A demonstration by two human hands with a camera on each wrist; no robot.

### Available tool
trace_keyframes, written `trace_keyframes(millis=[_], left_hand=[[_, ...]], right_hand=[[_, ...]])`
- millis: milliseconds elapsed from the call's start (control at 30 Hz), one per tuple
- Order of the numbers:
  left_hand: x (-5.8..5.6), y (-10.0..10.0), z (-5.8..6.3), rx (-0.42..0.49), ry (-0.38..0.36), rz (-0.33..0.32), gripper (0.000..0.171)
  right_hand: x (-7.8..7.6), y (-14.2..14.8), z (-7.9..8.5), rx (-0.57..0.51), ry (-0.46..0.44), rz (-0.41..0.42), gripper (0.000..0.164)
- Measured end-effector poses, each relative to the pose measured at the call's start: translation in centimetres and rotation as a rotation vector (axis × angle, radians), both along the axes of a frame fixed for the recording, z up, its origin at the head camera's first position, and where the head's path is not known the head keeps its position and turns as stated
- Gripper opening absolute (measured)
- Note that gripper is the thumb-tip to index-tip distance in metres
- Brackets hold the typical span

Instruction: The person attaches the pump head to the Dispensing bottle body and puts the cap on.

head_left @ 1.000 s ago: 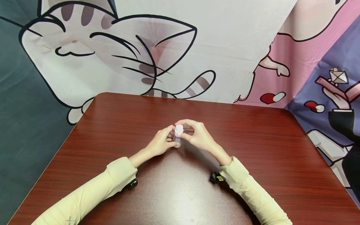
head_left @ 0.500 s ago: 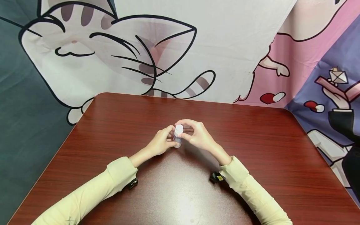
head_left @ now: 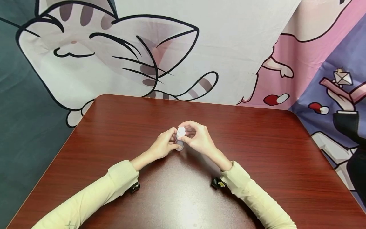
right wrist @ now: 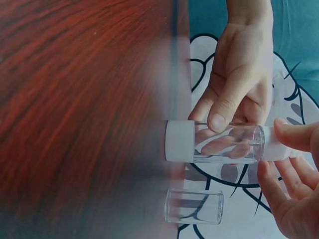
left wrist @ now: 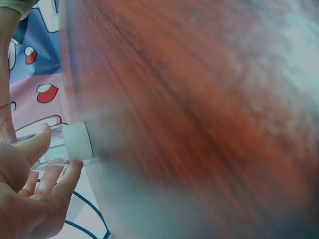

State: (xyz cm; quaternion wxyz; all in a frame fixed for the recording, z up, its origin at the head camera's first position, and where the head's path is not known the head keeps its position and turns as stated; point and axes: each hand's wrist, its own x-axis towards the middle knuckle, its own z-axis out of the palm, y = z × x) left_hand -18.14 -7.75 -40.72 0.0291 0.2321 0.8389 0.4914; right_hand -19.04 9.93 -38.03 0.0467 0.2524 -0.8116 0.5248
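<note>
A small clear bottle point(head_left: 179, 147) with a white base point(right wrist: 180, 141) and a white top point(head_left: 181, 131) stands upright on the table. My left hand point(head_left: 162, 145) holds its clear body, thumb on one side and fingers on the other. At the white top, my right hand point(head_left: 200, 137) pinches with thumb and fingers. The right wrist view also has a clear, open-looking cup-shaped piece point(right wrist: 194, 206) standing on the table beside the bottle; the head view does not plainly show it. In the left wrist view, part of the clear body is hidden by fingers.
The brown wooden table point(head_left: 137, 114) has rounded far corners. Behind it hangs a cloth point(head_left: 228, 47) printed with a cartoon cat and other figures. A dark wrist device point(head_left: 218, 183) sits under the right sleeve, and another dark one point(head_left: 133, 187) under the left.
My right hand and forearm have shifted slightly left, with a small turn at the wrist. The bottle has moved very slightly left in the head view, and both hands keep their hold.
</note>
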Motion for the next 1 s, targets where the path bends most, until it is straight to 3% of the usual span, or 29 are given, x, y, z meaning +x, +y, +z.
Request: trace_keyframes(millis=[300,533,733,1000], left_hand=[[0.2,0.0,0.0,-0.021,0.040,0.025,0.033],[0.2,0.2,0.0,-0.033,0.039,0.044,0.034],[0.4,0.3,-0.2,-0.042,0.054,0.066,0.035],[0.5,0.5,-0.2,-0.054,0.062,0.092,0.035]], right_hand=[[0.5,-0.6,0.3,-0.018,0.005,-0.058,0.030],[2.1,-1.2,2.7,0.011,0.028,-0.095,0.027],[0.8,-0.9,0.4,-0.019,0.009,-0.116,0.029],[0.6,-0.9,-0.1,-0.006,0.035,-0.148,0.029]])
